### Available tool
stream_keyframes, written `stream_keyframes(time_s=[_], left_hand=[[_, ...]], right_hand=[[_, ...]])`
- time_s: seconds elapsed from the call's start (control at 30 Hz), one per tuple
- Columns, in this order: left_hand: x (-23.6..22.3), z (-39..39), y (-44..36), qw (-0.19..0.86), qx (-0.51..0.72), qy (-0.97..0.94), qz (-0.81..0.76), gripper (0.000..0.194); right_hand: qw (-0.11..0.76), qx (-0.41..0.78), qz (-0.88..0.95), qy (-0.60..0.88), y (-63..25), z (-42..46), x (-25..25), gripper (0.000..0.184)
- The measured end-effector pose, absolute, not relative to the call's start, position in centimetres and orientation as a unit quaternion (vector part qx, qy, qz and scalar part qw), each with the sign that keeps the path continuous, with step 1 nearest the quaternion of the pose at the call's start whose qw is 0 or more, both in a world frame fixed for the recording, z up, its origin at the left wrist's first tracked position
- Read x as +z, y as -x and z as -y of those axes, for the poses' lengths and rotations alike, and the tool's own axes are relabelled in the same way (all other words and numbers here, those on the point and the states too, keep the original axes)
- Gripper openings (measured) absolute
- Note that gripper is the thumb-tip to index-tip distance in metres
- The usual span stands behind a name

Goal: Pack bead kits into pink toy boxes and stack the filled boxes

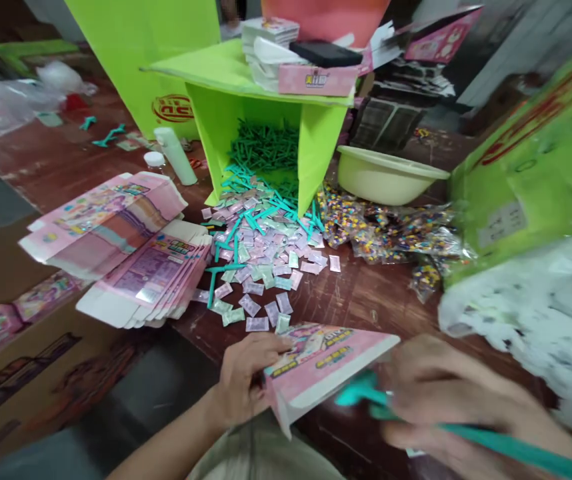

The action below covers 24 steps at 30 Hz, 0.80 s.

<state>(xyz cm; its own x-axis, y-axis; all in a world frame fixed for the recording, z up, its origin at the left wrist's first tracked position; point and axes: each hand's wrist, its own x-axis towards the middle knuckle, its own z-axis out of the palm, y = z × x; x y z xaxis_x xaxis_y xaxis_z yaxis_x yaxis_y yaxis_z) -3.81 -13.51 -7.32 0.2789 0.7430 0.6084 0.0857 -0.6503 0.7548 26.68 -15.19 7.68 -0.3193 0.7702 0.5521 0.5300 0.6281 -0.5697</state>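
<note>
My left hand (247, 375) is closed round one end of a pink printed cardboard box (333, 352), held tilted above the table's near edge. White flaps stick out at the box's edges. My right hand (449, 387), smeared by motion, is closed on a teal plastic stick (511, 445) with a T-shaped head. The head lies close to the box's right side; whether they touch I cannot tell. Just beyond the box lie many small pastel sachets (266, 253) in a heap, with more teal sticks (239, 227) among them.
Flattened pink boxes (166, 270) are stacked on the left. A green bin (316, 153) on its side spills green sticks. To its right are a cream basin (391, 177) and bags of colourful beads (386, 230). White plastic bags (531, 313) lie at right. A white bottle (176, 157) stands behind.
</note>
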Motion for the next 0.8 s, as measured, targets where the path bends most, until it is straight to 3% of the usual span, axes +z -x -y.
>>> stream_keyframes(time_s=[0.07, 0.13, 0.27, 0.37, 0.43, 0.67, 0.8], left_hand=[[-7.9, 14.0, 1.4, 0.349, 0.530, -0.718, -0.287, 0.031], [-8.7, 15.0, -0.7, 0.385, 0.515, -0.693, -0.325, 0.042], [-10.5, 16.9, -2.6, 0.429, 0.470, -0.647, -0.421, 0.067], [-11.1, 17.7, -2.7, 0.484, 0.460, -0.609, -0.428, 0.070], [-11.0, 17.8, -2.8, 0.499, 0.470, -0.592, -0.424, 0.071], [-8.9, 16.6, -4.9, 0.413, 0.435, -0.745, -0.291, 0.042], [-8.7, 16.6, -5.7, 0.368, 0.435, -0.780, -0.258, 0.036]], right_hand=[[0.362, 0.154, 0.835, 0.385, -25.0, 16.5, 8.1, 0.008], [0.352, 0.109, 0.836, 0.406, -23.8, 16.7, 7.7, 0.019], [0.389, 0.044, 0.787, 0.476, -25.0, 17.4, 6.1, 0.026], [0.418, 0.002, 0.739, 0.529, -27.4, 19.1, 4.5, 0.018], [0.421, -0.025, 0.714, 0.559, -28.3, 20.3, 3.5, 0.023], [0.355, -0.170, 0.697, 0.600, -26.1, 22.8, 4.6, 0.026], [0.329, -0.095, 0.767, 0.543, -25.2, 23.7, 6.1, 0.017]])
